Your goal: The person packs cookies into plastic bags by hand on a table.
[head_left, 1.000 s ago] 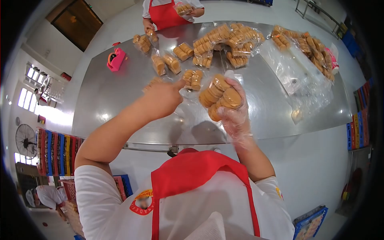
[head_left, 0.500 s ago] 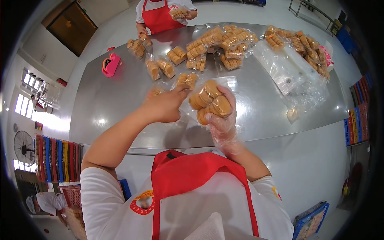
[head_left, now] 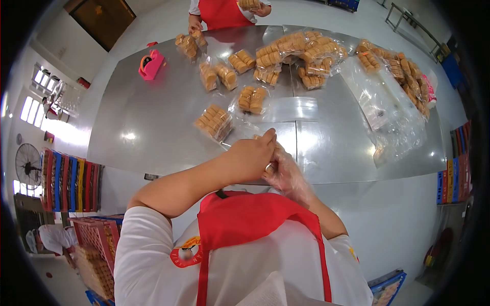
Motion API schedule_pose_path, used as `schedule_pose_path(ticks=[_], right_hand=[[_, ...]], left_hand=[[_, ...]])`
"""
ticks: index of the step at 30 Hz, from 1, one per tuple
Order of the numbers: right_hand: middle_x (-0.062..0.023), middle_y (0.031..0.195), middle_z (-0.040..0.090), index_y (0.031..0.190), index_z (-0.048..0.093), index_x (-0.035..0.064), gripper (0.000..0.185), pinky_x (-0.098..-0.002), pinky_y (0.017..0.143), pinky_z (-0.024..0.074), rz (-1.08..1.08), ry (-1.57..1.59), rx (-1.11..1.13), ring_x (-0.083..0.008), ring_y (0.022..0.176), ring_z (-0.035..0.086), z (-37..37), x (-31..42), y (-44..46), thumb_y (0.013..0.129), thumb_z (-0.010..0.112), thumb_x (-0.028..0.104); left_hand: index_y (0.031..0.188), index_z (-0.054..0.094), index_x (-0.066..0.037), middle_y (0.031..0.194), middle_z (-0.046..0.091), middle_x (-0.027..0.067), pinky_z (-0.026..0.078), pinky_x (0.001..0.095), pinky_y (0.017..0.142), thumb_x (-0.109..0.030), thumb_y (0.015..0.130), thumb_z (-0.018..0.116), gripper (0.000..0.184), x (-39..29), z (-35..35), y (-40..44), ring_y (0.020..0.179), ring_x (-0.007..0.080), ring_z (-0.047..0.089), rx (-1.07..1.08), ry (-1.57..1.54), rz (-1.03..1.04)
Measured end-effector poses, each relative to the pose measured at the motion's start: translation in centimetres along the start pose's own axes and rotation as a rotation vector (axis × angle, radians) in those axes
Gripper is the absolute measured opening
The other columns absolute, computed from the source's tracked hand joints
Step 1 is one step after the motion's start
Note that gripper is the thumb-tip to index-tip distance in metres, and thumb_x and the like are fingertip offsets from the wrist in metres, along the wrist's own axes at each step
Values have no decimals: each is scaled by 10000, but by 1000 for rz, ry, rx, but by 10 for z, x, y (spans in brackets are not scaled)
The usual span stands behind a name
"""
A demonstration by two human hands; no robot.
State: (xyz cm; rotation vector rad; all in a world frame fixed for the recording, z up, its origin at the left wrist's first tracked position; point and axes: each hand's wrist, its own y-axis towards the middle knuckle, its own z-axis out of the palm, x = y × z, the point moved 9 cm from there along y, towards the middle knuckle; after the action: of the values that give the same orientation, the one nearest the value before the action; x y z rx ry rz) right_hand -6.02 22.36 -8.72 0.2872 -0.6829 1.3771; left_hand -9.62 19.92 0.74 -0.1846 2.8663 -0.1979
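Close to my body, over the near edge of the steel table (head_left: 168, 153), a clear bag of round tan cookies (head_left: 269, 170) is between my hands, largely covered by them. My right hand (head_left: 288, 176), in a clear plastic glove, is closed around the bag from the right side. My bare left hand (head_left: 250, 155) reaches across it, fingers bent together at the bag's upper part; the fingertips are partly hidden. Just beyond my hands lie a bag of cookies (head_left: 214, 121) and another cookie bag (head_left: 251, 99).
A pink tape dispenser (head_left: 151, 65) stands at the far left. Piles of bagged cookies (head_left: 301, 48) lie at the back, more (head_left: 408, 76) at the right beside clear plastic bags (head_left: 375, 102). Across the table, a co-worker in a red apron (head_left: 224, 13) handles cookie packs.
Both hands have drawn the held cookie bag down toward my body. My left hand has moved right, from beside the bag onto it. The camera view has shifted slightly.
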Motion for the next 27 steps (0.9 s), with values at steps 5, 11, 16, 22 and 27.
schedule_pose_path(ticks=[5,11,16,22,27], right_hand=[[-69,1154,613,1311,498,19,455,-310,846,553,-65,-674,-386,-163,1000,636,7,10,0,888,656,80],[-121,1180,633,1298,531,14,383,-324,818,580,-30,-377,-399,-212,1028,655,17,-6,21,921,587,57],[-116,1166,637,1285,541,17,380,-329,819,575,68,-22,-21,-214,1022,655,19,-25,29,910,592,53],[-110,1151,641,1269,552,21,376,-334,820,569,97,19,2,-218,1015,655,21,-35,32,897,597,47],[-104,1137,644,1256,562,24,373,-339,821,564,110,44,-15,-220,1010,655,22,-44,40,885,602,43]], left_hand=[[1343,447,138,1476,380,278,577,423,747,-118,786,679,656,-9,4,-2,880,379,692,30,-37,-56],[1377,387,138,1479,357,288,575,439,684,-70,775,665,695,-42,26,-1,888,397,684,118,-91,-2],[1432,348,82,1367,428,288,569,413,638,-112,786,670,748,-41,-3,-11,890,375,685,-51,-83,10],[1345,423,25,959,650,199,557,393,583,-174,813,656,614,-9,9,-8,808,302,704,-79,72,-201],[1181,460,5,802,668,168,548,405,568,-165,827,629,427,-17,18,-17,712,324,698,-64,-23,-161]])
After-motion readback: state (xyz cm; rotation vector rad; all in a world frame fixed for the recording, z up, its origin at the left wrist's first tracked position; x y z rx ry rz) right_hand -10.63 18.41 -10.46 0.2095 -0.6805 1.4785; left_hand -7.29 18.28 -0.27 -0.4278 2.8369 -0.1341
